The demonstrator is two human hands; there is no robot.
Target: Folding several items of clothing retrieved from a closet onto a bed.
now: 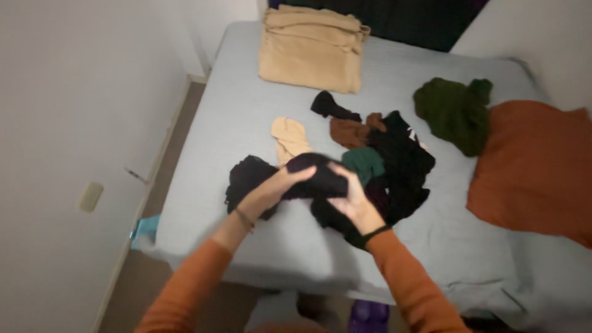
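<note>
Grey bed [246,111], my left hand [271,191] and right hand [354,200] both fingers-closed on black garment [317,179], near clothes pile [382,154].

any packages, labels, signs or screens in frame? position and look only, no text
None that can be made out. The bed holds only cloth: a folded tan blanket, a dark green garment, a rust-orange cloth and a dark clothing pile. Left hand and right hand grip a black garment.

A black garment [314,179], soft and bunched, is lifted just above the grey bed [246,111], near its front edge. Part of it droops toward more dark cloth beneath.
</note>
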